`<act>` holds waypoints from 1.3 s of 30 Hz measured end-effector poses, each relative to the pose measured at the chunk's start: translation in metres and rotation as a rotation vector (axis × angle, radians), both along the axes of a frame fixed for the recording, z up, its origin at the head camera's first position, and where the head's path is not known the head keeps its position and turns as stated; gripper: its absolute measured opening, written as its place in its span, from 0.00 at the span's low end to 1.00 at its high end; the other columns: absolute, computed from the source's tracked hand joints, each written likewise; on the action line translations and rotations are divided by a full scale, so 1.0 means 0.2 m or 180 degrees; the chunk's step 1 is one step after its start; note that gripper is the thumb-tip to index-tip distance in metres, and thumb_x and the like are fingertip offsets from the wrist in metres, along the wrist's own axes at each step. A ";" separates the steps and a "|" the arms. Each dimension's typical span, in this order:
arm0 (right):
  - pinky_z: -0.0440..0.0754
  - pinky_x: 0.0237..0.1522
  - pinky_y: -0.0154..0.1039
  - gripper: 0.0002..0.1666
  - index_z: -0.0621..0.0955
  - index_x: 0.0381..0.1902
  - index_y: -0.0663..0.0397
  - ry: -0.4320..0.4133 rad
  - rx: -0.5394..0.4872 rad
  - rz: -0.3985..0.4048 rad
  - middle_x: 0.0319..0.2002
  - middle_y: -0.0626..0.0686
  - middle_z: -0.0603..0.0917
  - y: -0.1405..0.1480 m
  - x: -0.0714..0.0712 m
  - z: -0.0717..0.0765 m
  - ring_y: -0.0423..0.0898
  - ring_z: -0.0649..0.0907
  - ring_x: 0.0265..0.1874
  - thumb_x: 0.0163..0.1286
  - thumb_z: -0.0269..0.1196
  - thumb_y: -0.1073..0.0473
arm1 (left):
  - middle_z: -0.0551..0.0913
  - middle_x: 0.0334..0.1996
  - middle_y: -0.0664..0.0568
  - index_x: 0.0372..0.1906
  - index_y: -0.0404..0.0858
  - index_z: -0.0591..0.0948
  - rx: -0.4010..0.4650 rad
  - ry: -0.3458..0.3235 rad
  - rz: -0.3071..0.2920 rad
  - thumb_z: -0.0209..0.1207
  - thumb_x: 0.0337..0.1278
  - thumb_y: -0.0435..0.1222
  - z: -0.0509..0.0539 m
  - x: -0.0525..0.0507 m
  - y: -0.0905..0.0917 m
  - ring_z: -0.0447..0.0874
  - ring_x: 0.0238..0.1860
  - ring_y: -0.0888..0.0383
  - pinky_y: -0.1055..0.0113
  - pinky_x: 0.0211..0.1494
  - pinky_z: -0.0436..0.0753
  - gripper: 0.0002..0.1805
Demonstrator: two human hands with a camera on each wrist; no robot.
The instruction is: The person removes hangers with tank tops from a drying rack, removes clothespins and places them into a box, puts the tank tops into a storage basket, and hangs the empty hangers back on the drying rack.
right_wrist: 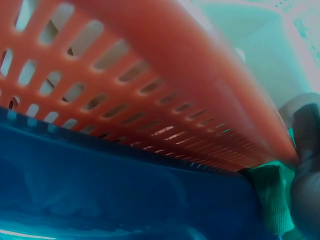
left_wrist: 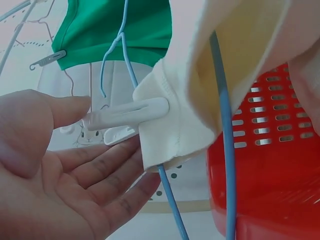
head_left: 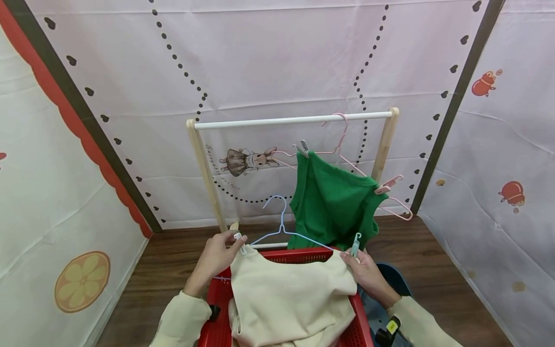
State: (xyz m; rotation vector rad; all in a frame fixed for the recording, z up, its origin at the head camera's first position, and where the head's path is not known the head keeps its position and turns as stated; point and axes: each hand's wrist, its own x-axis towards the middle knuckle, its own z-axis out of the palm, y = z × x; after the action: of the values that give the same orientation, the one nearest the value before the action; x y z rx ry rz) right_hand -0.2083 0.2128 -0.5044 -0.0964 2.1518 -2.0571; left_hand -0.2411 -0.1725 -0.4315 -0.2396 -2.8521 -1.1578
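A cream sleeveless top [head_left: 290, 294] hangs from a light blue hanger [head_left: 282, 232], above a red basket [head_left: 219, 301]. At its left shoulder my left hand [head_left: 218, 255] pinches a white clothespin [left_wrist: 130, 112] clipped to the cloth; the left wrist view shows the thumb at the clip's end and the fingers behind. My right hand [head_left: 368, 274] grips the top's right shoulder, thumb over the cloth. Beside that thumb stands a teal clothespin [head_left: 355, 245]. Most of the right fingers are hidden behind the fabric.
A rack with a white rod [head_left: 290, 122] and wooden posts stands behind. From it hangs a green top [head_left: 334, 202] on a pink hanger [head_left: 342, 140], with a grey clothespin [head_left: 302, 148] and a pink clothespin [head_left: 388, 185]. A blue tub [head_left: 392, 277] sits right of the basket.
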 end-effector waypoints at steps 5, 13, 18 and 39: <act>0.83 0.32 0.35 0.15 0.72 0.41 0.57 -0.0008 0.0015 0.0032 0.28 0.48 0.83 0.00 0.00 0.00 0.42 0.85 0.27 0.80 0.51 0.50 | 0.86 0.49 0.41 0.59 0.33 0.79 0.0048 0.0002 0.0010 0.62 0.66 0.46 0.01 0.01 -0.01 0.86 0.49 0.45 0.50 0.52 0.83 0.25; 0.83 0.33 0.35 0.15 0.72 0.42 0.58 -0.0065 0.0074 0.0019 0.28 0.49 0.82 0.00 0.00 0.01 0.43 0.84 0.28 0.79 0.53 0.50 | 0.87 0.38 0.48 0.46 0.35 0.84 -0.0025 0.0089 -0.0017 0.68 0.57 0.40 0.04 0.03 -0.01 0.87 0.38 0.54 0.58 0.41 0.85 0.15; 0.82 0.33 0.35 0.16 0.72 0.42 0.58 -0.0079 0.0099 0.0020 0.28 0.50 0.81 0.00 0.01 0.02 0.43 0.84 0.28 0.78 0.53 0.50 | 0.87 0.34 0.49 0.41 0.37 0.86 -0.0113 0.0235 -0.0054 0.72 0.52 0.37 0.05 0.05 -0.01 0.86 0.35 0.55 0.60 0.37 0.84 0.12; 0.83 0.34 0.35 0.16 0.71 0.42 0.58 -0.0040 0.0063 0.0110 0.30 0.50 0.82 0.00 0.00 0.02 0.43 0.85 0.29 0.79 0.52 0.50 | 0.86 0.20 0.48 0.37 0.37 0.91 -0.0302 0.1162 -0.0018 0.74 0.49 0.36 0.01 0.06 -0.02 0.59 0.13 0.67 0.72 0.16 0.63 0.10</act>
State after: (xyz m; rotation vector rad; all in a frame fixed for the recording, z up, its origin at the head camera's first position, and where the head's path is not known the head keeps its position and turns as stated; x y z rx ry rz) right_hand -0.2074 0.2137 -0.5010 -0.1171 2.1471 -2.0119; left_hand -0.2285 -0.1756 -0.4288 -0.4163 -2.5852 -0.8734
